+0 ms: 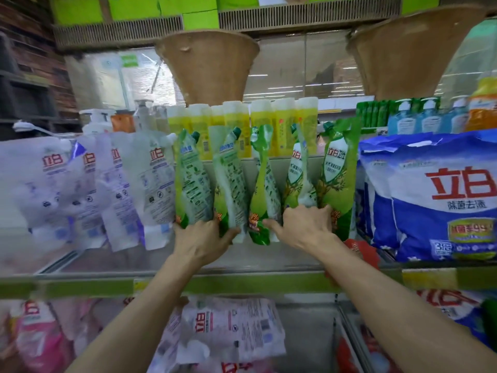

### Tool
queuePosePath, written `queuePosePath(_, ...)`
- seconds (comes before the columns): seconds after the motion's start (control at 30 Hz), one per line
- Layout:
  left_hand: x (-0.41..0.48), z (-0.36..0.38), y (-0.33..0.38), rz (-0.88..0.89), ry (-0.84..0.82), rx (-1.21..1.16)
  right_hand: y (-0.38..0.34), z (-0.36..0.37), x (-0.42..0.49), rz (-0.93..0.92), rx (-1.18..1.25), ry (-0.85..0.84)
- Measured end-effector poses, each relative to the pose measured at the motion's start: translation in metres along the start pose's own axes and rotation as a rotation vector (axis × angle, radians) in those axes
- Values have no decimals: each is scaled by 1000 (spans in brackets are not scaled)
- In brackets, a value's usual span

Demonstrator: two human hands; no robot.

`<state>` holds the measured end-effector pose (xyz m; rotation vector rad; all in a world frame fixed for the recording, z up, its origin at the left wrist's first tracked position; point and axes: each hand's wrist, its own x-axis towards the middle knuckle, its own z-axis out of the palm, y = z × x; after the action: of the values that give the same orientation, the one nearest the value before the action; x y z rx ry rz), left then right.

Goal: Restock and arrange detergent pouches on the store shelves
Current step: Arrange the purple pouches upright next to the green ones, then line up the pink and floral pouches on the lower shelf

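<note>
Green spouted plastic detergent pouches [192, 181] being squared up on the metal shelf [242, 284], back from its front edge.
The left hand [204, 239] curls round two pouch bases and the right hand [305, 224] grips the neighbouring bases, apparently to bunch the row upright.

The green pouches [193, 184] at the hands are glossy, creased plastic film. Left of the left hand [201, 239], white pouches [113, 184] look alike. Right of the right hand [304, 227], a blue bag [430, 211] is smooth, shiny plastic.
</note>
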<state>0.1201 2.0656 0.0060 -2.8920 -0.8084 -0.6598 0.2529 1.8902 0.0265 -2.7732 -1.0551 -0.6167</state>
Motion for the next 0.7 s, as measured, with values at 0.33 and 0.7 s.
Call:
queuePosePath(0.33, -69, -11, -12, 237, 501, -256, -60, 22, -50, -155, 250, 481)
queuePosePath(0.7, -150, 142, -96, -4, 33, -273, -110, 175, -152, -315, 283, 65)
